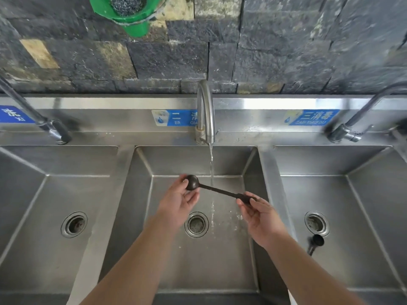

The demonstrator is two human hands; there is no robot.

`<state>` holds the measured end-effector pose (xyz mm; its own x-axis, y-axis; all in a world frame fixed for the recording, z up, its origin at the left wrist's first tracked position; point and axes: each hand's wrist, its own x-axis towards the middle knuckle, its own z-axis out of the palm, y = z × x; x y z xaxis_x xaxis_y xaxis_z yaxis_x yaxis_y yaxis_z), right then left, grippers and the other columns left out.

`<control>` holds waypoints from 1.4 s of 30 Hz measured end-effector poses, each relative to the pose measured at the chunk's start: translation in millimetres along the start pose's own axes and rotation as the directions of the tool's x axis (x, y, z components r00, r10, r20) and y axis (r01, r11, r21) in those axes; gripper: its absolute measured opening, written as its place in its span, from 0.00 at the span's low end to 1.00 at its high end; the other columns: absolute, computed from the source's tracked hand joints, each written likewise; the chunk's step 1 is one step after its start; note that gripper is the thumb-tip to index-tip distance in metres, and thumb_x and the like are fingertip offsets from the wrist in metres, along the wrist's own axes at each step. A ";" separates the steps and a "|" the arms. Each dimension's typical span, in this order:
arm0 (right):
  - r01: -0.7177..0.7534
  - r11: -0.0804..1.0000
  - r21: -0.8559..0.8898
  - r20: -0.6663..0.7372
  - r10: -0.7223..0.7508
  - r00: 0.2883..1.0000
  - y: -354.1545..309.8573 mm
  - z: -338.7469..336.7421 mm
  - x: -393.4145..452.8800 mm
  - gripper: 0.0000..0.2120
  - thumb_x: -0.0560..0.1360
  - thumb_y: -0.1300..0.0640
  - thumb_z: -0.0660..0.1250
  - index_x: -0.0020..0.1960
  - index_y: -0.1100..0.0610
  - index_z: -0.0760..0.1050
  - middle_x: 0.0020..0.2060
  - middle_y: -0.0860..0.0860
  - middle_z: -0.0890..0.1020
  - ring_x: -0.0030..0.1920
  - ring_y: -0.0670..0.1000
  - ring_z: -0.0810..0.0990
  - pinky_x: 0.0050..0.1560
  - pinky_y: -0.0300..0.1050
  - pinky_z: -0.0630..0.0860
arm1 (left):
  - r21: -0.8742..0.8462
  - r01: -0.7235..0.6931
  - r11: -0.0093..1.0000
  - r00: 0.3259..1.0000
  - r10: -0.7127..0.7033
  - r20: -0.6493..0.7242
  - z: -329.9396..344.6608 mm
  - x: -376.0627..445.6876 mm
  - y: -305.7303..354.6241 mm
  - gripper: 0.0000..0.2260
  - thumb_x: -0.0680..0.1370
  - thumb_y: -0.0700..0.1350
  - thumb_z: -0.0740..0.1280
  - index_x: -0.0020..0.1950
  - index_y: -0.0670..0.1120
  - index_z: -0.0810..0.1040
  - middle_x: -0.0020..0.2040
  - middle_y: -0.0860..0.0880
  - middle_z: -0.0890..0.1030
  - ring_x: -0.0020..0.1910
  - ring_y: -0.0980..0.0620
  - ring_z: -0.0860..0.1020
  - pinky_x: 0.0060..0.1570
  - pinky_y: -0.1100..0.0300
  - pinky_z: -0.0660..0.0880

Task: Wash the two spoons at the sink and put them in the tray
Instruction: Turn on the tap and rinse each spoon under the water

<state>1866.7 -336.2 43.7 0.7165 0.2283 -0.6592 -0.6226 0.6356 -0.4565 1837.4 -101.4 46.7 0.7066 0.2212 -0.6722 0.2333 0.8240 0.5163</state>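
I count three stainless steel sink basins side by side, each with one round drain: left basin [33, 194], middle basin [220, 271], right basin [363, 205]. Three faucets too: the curved steel gooseneck faucet [206, 111] over the middle basin is running, one thin stream of water [211, 168] falling toward the basin floor near the middle drain [196, 224]; left faucet [39, 119] and right faucet [352, 126] are angled and show no water. Two spoons in view. Spoon one, a dark brown long-handled spoon with a round bowl [220, 190], is held level across the middle basin, its handle crossing the stream. My left hand [178, 201] is loosely cupped, fingers partly curled around the round bowl end, thumb and fingertips touching it. My right hand [257, 214] pinches the flat handle end between thumb and forefinger, other fingers half curled. Spoon two, a second dark spoon [316, 243], lies on the floor of the right basin just beside the right drain [317, 223], touched by neither hand. Three blue labels with white characters on the backsplash; the middle label [174, 117] is partly hidden behind the gooseneck. On the dark stone wall above, one green plastic holder [136, 27] carries a steel wool scrubber [127, 5]. I see no tray in this view.
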 end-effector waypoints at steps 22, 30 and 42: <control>0.547 0.457 -0.702 0.321 -0.482 0.815 -16.8 -15.8 -79.3 0.18 0.77 0.63 0.68 0.44 0.40 0.85 0.49 0.41 0.86 0.52 0.46 0.84 0.54 0.42 0.80 | 0.163 0.073 0.984 0.997 -0.067 -0.038 47.6 11.7 -44.3 0.03 0.79 0.34 0.63 0.46 0.38 0.75 0.43 0.39 0.77 0.41 0.46 0.79 0.29 0.60 0.80; 0.608 -0.560 -0.563 0.826 -0.367 0.427 8.3 -17.9 -87.9 0.25 0.64 0.75 0.64 0.57 0.58 0.83 0.57 0.54 0.85 0.53 0.53 0.85 0.47 0.46 0.83 | 0.311 0.316 0.896 0.909 -0.380 0.171 56.5 -26.5 -90.9 0.08 0.80 0.38 0.62 0.51 0.33 0.76 0.43 0.39 0.85 0.40 0.46 0.85 0.35 0.57 0.81; 0.240 0.271 -0.932 0.009 -0.645 0.764 -4.0 -58.5 -100.0 0.17 0.72 0.62 0.69 0.42 0.38 0.79 0.33 0.31 0.83 0.37 0.33 0.80 0.35 0.24 0.70 | 0.552 0.078 0.830 0.897 -0.300 0.325 105.9 -38.6 -129.4 0.04 0.80 0.41 0.64 0.53 0.47 0.77 0.37 0.47 0.82 0.35 0.47 0.83 0.39 0.54 0.81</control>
<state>1779.1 -404.7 76.4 0.9520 -0.2283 -0.2040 -0.2901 -0.4599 -0.8392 1850.6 -271.8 62.0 0.7807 -0.2184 -0.5856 0.6175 0.4139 0.6688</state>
